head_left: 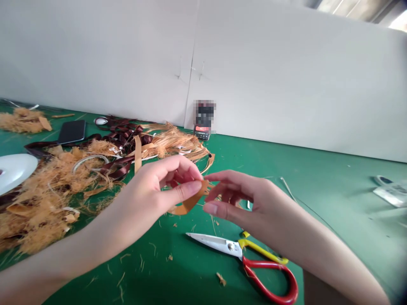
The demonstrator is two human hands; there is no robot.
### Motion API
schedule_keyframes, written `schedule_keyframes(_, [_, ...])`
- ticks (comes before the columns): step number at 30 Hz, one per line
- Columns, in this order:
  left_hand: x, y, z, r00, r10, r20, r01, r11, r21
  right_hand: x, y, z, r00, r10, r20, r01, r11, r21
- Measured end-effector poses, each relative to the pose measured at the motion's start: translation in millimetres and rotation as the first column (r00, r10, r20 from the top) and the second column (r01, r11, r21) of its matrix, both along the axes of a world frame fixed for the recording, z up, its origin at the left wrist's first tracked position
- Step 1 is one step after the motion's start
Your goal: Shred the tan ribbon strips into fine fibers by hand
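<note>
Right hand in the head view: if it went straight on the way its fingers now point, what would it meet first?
Most likely the frayed tan strip pinched by the left hand. The strip's end lies right by the right hand; depth is unclear, so they may already touch.

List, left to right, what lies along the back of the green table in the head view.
Tuft of orange fibre → black smartphone → tangle of dark brown ribbon → bundle of pale orange fibre → small black device with a red display
</note>
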State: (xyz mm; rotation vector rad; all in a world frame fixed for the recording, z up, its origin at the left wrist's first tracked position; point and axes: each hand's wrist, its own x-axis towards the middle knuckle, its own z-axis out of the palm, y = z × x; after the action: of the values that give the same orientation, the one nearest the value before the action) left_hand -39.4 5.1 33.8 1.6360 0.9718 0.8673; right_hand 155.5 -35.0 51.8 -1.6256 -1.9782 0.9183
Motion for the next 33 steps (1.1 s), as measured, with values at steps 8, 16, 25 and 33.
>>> schedule_keyframes(8, [0.8, -12.5, 8.7, 0.997, -0.07, 0.016, 0.071, 0.995, -0.064, -11.5, -5.2, 15.3, 0.981, 0.027, -0.194, -0.006, 0.994, 0.108])
schedule_keyframes(16, [1.5, -11.4, 4.4, 0.983, -0.146, 0.115, 0.16, 0.979, -0.127, -13.3, -7.2, 14.7, 0.958, -0.004, -0.288, 0.019, 0.999, 0.05])
schedule_keyframes(25, [0.4, -13.9, 5.5, 0.982, -0.105, 0.157, 0.14, 0.962, -0.234, -14.6, -5.4, 14.2, 0.849, -0.079, -0.523, 0.057, 0.997, -0.057])
schedule_keyframes(33, [2.3, -14.4, 3.5, 0.998, 0.032, 0.048, -0.026, 0.993, -0.115, -17.4, -5.7, 17.4, 0.864, -0.219, -0.452, 0.21, 0.975, -0.071])
